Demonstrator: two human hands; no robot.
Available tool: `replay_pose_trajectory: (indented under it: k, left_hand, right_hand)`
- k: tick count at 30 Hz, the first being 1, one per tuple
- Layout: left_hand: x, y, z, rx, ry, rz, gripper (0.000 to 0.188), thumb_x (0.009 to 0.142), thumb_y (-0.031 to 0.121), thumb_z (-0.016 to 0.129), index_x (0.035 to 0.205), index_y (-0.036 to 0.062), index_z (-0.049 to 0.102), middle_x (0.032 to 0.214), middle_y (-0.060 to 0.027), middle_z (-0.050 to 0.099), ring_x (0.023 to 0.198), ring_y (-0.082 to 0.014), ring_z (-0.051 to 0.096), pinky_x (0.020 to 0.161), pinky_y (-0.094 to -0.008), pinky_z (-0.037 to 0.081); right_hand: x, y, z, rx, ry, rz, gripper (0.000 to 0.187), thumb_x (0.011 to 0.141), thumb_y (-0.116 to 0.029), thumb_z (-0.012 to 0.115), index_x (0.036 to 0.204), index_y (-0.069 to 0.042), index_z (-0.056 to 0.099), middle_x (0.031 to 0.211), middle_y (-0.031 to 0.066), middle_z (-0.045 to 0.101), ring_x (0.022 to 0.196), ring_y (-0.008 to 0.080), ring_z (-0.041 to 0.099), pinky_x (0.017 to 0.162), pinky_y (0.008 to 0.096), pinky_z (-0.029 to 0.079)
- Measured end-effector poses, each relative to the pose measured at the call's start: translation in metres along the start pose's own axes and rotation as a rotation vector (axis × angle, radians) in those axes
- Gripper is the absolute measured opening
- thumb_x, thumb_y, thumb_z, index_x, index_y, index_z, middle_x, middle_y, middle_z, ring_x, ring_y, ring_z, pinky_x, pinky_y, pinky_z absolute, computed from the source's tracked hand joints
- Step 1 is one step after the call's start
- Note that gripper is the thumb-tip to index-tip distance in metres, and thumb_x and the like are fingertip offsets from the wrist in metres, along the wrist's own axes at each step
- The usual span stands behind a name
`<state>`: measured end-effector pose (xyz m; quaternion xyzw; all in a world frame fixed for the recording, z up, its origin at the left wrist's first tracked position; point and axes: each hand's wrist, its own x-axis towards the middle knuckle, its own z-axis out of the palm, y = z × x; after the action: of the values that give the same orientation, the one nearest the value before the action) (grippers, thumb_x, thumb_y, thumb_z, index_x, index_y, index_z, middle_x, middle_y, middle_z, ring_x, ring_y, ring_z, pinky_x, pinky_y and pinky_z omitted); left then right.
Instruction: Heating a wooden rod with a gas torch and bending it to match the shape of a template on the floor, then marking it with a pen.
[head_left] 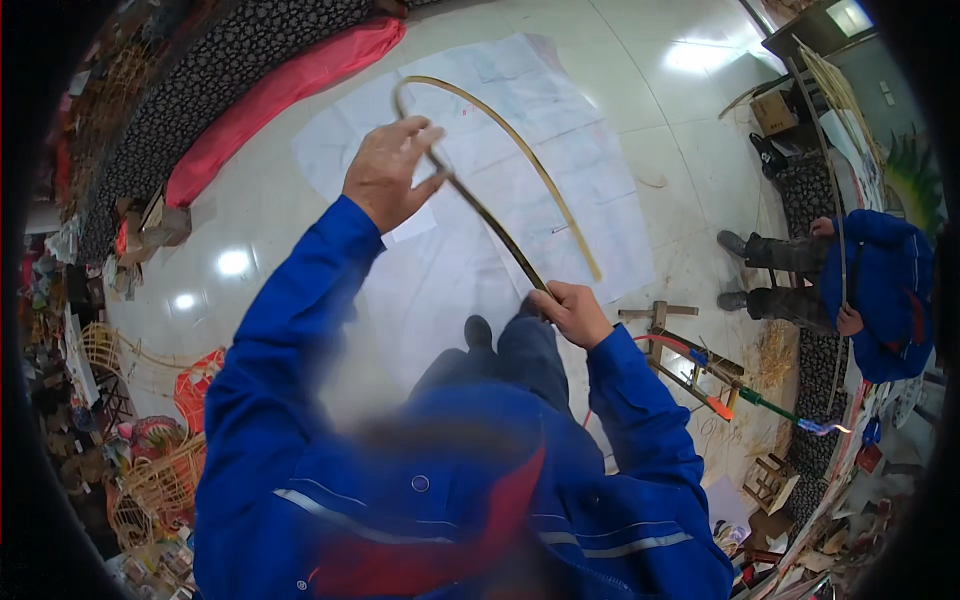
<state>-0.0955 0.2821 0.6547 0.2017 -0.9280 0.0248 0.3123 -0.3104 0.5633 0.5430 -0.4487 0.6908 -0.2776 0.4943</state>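
A long bamboo strip [500, 232] is bent into a narrow hook shape above a large pale sheet [615, 215] on the floor. My right hand [574, 312] grips its near end, the fingers closed round it. My left hand [392, 172] is up by the far bend, slightly blurred. Its thumb and fingers lie loosely about the strip. The other leg of the strip sweeps to the right and ends free beyond my right hand. On my right, a gas torch [766, 405] rests on a wooden stand [657, 322], its flame [828, 428] burning at the tip.
A person in a blue jacket [885, 290] sits at the right, both hands on another long strip [842, 245]. A red hose [655, 340] runs to the torch. A pink cloth bundle [290, 95] lies far left, bamboo frames [160, 490] near left. A small wooden stool [770, 485] stands at right.
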Motion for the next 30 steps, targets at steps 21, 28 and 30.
replay_pose_trajectory:
  k: [21, 28, 30]
  left_hand:
    - [-0.092, -0.219, 0.131, -0.984, -0.609, -1.32, 0.028, 0.098, 0.028, 0.071, 0.104, 0.0012, 0.074, 0.068, 0.0045, 0.053, 0.054, -0.0048, 0.042, 0.049, -0.0256, 0.033]
    - [-0.075, -0.279, 0.084, -1.23, -0.681, -1.34, 0.027, 0.097, 0.02, 0.073, 0.116, 0.0019, 0.074, 0.068, 0.0067, 0.049, 0.05, -0.0029, 0.035, 0.046, -0.0236, 0.026]
    - [-0.067, -0.287, 0.081, -1.206, -0.689, -1.296, 0.029, 0.097, 0.021, 0.074, 0.118, 0.0022, 0.073, 0.068, 0.0064, 0.049, 0.049, -0.0029, 0.035, 0.045, -0.0235, 0.026]
  right_hand:
    - [0.238, 0.064, 0.011, 0.378, 0.277, 0.493, 0.059, 0.091, -0.052, 0.075, 0.109, 0.004, 0.071, 0.088, 0.0143, 0.071, 0.06, 0.0213, 0.068, 0.058, 0.0324, 0.056]
    - [0.274, 0.02, 0.092, 0.969, 0.033, 0.674, 0.04, 0.097, -0.041, 0.071, 0.109, -0.003, 0.066, 0.079, 0.0044, 0.06, 0.053, 0.0136, 0.054, 0.049, 0.0284, 0.045]
    - [0.277, 0.006, 0.111, 1.057, 0.062, 0.631, 0.029, 0.1, -0.034, 0.068, 0.106, -0.006, 0.066, 0.077, 0.0034, 0.06, 0.054, 0.0135, 0.053, 0.051, 0.0298, 0.044]
